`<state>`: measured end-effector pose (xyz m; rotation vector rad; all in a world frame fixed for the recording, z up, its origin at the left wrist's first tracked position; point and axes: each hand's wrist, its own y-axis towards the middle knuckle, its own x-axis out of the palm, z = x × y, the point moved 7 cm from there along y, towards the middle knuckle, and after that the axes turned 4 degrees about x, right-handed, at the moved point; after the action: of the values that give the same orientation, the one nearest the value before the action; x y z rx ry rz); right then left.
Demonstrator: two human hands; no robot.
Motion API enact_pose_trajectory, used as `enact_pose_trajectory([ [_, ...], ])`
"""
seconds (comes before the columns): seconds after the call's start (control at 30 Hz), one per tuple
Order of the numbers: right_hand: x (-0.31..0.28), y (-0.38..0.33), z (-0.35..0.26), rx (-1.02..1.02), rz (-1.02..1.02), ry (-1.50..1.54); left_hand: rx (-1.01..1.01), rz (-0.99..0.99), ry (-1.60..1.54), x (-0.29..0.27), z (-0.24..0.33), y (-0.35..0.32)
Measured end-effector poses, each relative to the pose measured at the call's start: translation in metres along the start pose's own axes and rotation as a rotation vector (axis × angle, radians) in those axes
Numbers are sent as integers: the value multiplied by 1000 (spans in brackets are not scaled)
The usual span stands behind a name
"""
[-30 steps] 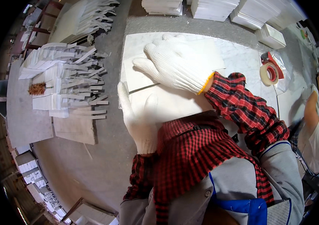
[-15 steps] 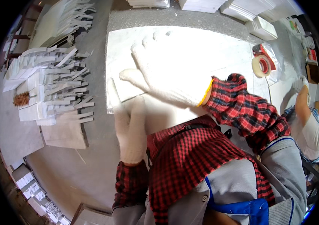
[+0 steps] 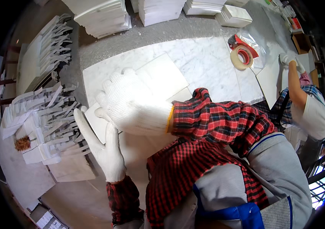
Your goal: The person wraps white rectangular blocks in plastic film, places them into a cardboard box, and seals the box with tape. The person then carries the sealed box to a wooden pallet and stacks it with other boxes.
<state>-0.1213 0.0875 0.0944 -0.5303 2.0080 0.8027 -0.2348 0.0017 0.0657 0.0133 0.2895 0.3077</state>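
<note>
Both my hands wear white knitted gloves. My right hand [image 3: 133, 103] lies palm down over white tiles, its fingers spread and partly foreshortened toward the far left. From under it a pale square tile [image 3: 164, 76] sticks out at an angle on the grey-veined marble slab [image 3: 208, 57]. My left hand [image 3: 103, 147] is open, thumb and forefinger stretched into a V, beside the near left corner of another white tile [image 3: 98, 124]. The thumb tip nearly meets the right hand. Whatever lies beneath the right palm is hidden.
A red tape dispenser with a clear roll [image 3: 241, 57] rests at the slab's right on plastic film. Stacked tiles [image 3: 162, 11] line the far side. Paper-like strips [image 3: 55, 110] hang from piles at left. A co-worker's arm [image 3: 298, 82] reaches in at right.
My view has swung, so the slab sits lower and left. The right hand has moved left, closer to the left hand, and the angled tile now shows beyond it.
</note>
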Motion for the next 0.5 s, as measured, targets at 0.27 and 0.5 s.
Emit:
enact_pose_trajectory([
  [0.27, -28, -9, 47, -13, -56, 264, 50, -30, 199, 0, 5, 12],
  [0.5, -15, -58, 131, 485, 62, 842, -9, -4, 172, 2, 7, 13],
])
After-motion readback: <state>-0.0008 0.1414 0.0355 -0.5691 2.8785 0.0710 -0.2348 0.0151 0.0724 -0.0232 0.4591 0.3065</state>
